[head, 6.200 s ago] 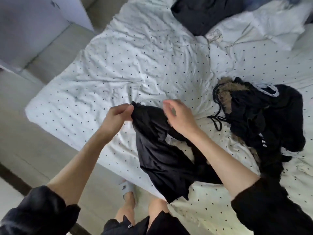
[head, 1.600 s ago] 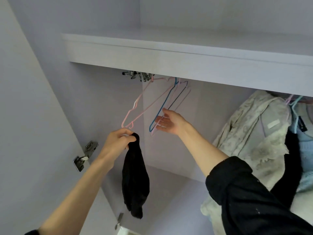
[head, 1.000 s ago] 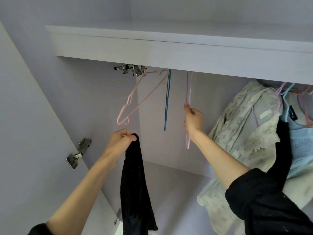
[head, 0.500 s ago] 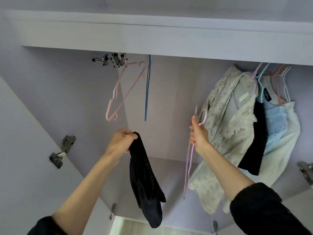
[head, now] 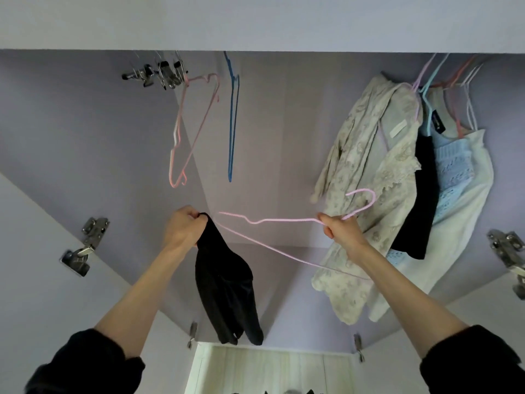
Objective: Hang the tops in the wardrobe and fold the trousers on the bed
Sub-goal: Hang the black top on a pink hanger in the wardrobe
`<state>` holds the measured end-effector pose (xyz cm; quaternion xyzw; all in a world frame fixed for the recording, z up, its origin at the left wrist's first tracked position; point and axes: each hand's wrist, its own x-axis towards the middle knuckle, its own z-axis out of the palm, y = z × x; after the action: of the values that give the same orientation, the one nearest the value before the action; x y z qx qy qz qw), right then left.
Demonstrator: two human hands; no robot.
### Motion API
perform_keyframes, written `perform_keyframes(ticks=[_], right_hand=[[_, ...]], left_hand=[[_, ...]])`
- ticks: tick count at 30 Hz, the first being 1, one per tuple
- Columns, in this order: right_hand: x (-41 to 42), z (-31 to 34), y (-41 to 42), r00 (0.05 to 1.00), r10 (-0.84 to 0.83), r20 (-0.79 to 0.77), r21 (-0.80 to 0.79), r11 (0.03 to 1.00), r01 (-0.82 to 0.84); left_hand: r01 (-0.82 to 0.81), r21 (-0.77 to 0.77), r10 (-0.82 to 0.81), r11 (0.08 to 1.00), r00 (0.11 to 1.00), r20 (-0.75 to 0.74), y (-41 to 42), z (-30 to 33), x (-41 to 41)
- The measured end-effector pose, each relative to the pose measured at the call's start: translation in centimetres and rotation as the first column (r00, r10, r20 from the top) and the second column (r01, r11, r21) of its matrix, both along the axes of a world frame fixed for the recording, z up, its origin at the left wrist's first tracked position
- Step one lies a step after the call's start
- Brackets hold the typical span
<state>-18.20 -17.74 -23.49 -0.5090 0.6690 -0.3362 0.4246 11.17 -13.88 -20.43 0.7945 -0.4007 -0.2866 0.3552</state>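
Left hand: the left hand (head: 183, 228) has its fingers curled round the top edge of a limp black fabric top (head: 225, 282), bunched in the fist, the rest hanging straight down.
Right hand: the right hand (head: 342, 230) pinches a thin pale pink wire hanger (head: 272, 220) at its neck, just below the hook, fingers closed on the wire.
Hanger: off the rail, turned sideways, its hook towards the cream lace blouse (head: 360, 172), its far shoulder tip just beside the black top.
Black top: in front of the open wardrobe, left of the cream lace blouse, not yet on the hanger.
Rail, left of the blouse: a bare salmon-pink wire hanger (head: 193, 129) and a bare blue wire hanger (head: 233, 123), with metal clips (head: 157, 73) further left.
Rail, right of the blouse: a black garment (head: 417, 200), a pale blue knitted top (head: 454, 163) and a white garment (head: 471, 217), all hung.
Done: judging by these, several tops are already in the wardrobe.
Left: threading this top, hooking it on the rail; the bed and trousers are out of sight, so their share cannot be judged.
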Motion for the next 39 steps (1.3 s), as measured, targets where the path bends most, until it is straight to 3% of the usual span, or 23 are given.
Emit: perform_keyframes(ticks=[5,10,16,18,21,23,26,28,30,32,34,36,37,39], right_hand=[[1.4,1.0,0.5,0.987,0.049,-0.151,-0.037,0.998,-0.055],[5.7,3.0,1.6,0.948,0.167,-0.272,-0.094,0.976,-0.199],[9.4,4.2,3.1,0.975,0.203,-0.092,-0.243,0.945,-0.22],[9.3,4.4,3.2,0.983,0.182,0.032,-0.246,0.954,-0.168],[8.6,4.8,3.2,0.977,0.134,0.166,-0.223,0.97,-0.095],[8.4,5.1,3.3,0.972,0.117,0.205,-0.227,0.972,-0.069],[8.5,5.4,3.7,0.973,0.139,0.187,-0.318,0.945,-0.073],[8.3,5.3,3.9,0.983,0.14,0.116,-0.486,0.872,-0.067],[7.9,4.6,4.4,0.992,0.09,-0.091,-0.744,0.656,-0.128],[7.3,2.5,4.9,0.932,0.076,-0.356,-0.81,0.472,-0.348],[6.7,-0.2,5.4,0.799,0.244,-0.55,-0.602,0.547,-0.581],[6.4,-2.9,5.4,0.606,0.462,-0.647,-0.186,0.675,-0.714],[6.4,-4.1,5.2,0.515,0.546,-0.661,0.007,0.691,-0.723],[6.2,-5.6,4.8,0.431,0.639,-0.637,0.23,0.691,-0.685]], left_hand=[[0.12,-0.004,-0.116,0.993,0.965,0.234,-0.2,0.4,-1.2],[0.28,-0.034,-0.26,0.959,0.925,0.278,0.5,1.2,-4.8],[0.419,-0.134,-0.37,0.898,0.885,0.284,2.2,2.7,-7.4],[0.481,-0.088,-0.406,0.872,0.813,0.418,2.6,3.3,-7.2],[0.572,-0.014,-0.425,0.82,0.624,0.656,2.6,3.8,-6.3],[0.626,0.008,-0.452,0.78,0.555,0.698,2.3,4.1,-5.9],[0.644,-0.057,-0.495,0.763,0.639,0.59,2.0,4.3,-5.6],[0.6,-0.097,-0.466,0.794,0.703,0.538,2.0,4.4,-5.3],[0.57,-0.136,-0.429,0.81,0.735,0.524,2.0,4.4,-4.7],[0.571,-0.172,-0.418,0.802,0.744,0.521,2.0,4.6,-4.2],[0.592,-0.205,-0.425,0.779,0.74,0.521,2.3,5.0,-4.0],[0.613,-0.246,-0.424,0.751,0.733,0.532,2.6,5.5,-3.8],[0.613,-0.271,-0.411,0.742,0.736,0.538,2.8,5.8,-3.7],[0.596,-0.321,-0.37,0.736,0.751,0.547,3.0,6.4,-3.2]])
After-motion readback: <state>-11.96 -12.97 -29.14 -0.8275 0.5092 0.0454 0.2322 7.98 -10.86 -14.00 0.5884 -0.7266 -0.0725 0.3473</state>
